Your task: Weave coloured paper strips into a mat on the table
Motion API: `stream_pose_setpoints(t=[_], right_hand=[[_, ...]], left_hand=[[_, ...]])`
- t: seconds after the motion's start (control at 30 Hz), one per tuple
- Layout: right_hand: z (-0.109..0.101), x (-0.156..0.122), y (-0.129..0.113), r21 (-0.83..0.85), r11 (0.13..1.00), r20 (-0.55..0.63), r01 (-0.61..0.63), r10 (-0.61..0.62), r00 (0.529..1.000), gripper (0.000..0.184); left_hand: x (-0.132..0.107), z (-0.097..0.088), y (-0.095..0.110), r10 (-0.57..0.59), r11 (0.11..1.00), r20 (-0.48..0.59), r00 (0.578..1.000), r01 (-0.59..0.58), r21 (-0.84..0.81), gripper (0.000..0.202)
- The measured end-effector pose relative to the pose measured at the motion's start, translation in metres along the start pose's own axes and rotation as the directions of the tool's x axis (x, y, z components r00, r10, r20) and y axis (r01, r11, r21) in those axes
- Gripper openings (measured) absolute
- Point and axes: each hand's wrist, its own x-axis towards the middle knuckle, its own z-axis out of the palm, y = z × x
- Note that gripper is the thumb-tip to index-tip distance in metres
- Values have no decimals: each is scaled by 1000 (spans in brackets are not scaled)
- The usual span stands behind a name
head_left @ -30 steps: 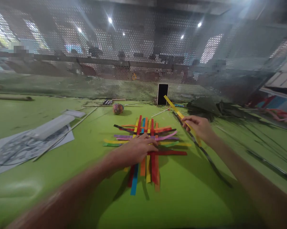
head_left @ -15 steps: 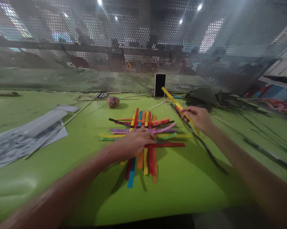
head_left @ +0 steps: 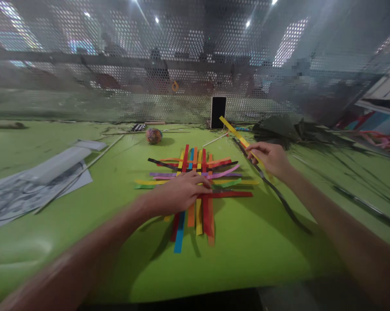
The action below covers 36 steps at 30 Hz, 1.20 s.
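Note:
A mat of woven coloured paper strips (head_left: 198, 181) lies on the green table (head_left: 262, 242). My left hand (head_left: 178, 194) rests flat on the mat's left middle, fingers stretched out over the strips. My right hand (head_left: 269, 157) is right of the mat, pinching a long yellow paper strip (head_left: 235, 133) that slants up and back toward the left. A black strip (head_left: 272, 188) lies on the table beneath that hand.
A black phone (head_left: 218, 112) stands against the perforated screen (head_left: 117, 86) at the back. A multicoloured ball (head_left: 153, 135) sits behind the mat. Printed paper sheets (head_left: 36, 181) and a thin stick (head_left: 81, 172) lie at the left. Dark leaves (head_left: 288, 129) are piled at the back right.
The view has dropped slightly. My right hand with the yellow strip has held near the mat's right edge. My left hand has stayed on the strips.

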Motion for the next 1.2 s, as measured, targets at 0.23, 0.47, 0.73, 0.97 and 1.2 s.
stream_pose_setpoints(t=[0.23, 0.47, 0.73, 0.97, 1.2], right_hand=[[1, 0, 1, 18, 999, -9, 27, -27, 1000, 21], [3, -1, 0, 76, 997, 2, -11, 11, 1000, 38], [-3, 1, 3, -38, 998, -111, 52, -56, 992, 32], [1, -5, -3, 105, 994, -94, 22, -12, 995, 33], [5, -12, -19, 287, 948, 44, -138, 131, 990, 36]], left_hand=[[0, -1, 1, -6, 1000, 9, 1000, 6, -19, 42], [0, -3, 3, 0, 1000, 1, 1000, 0, -4, 35], [-1, -1, 0, -18, 999, -4, 1000, 18, 32, 34], [-4, -2, -3, -55, 993, -29, 998, 57, 100, 32], [-6, -2, -4, -72, 988, -51, 996, 78, 130, 31]])
